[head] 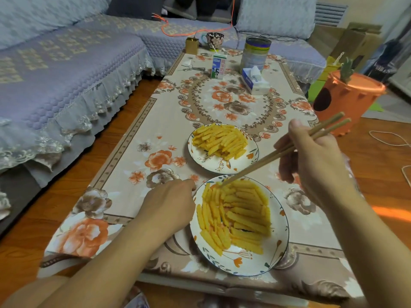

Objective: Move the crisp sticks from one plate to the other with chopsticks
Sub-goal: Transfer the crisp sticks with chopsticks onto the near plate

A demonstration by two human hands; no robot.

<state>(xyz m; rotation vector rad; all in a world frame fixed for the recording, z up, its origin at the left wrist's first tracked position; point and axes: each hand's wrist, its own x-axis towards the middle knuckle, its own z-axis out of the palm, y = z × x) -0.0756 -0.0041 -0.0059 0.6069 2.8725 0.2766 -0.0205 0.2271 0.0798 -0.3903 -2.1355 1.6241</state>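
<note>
Reaching into the near white floral-rimmed plate (279, 247), the pair of long tan wooden chopsticks (280, 153) has its tips down among the yellow ridged crisp sticks (241, 213) at that plate's far edge; whether a stick is caught between the tips cannot be told. Right hand (311, 158): grip closed around the chopstick shafts, thumb uppermost. Left hand (171, 203): resting on the floral-patterned cloth of the counter (138, 156) just beside the near plate's left rim, its fingers hidden, so the grip cannot be told. Far white floral-rimmed plate (253, 156): just beyond the near one, also heaped with crisp sticks; which plate is source and which is target cannot be told. Step judged: pick-up or set-down at the near plate. Next move, if a pick-up, calls for pinching one stick lightly enough not to snap it. Writing: white and blue milk carton (218, 66) with red Chinese characters, too small to read; blue and white tissue box (253, 80) and cylindrical tin (256, 53), labels illegible.
</note>
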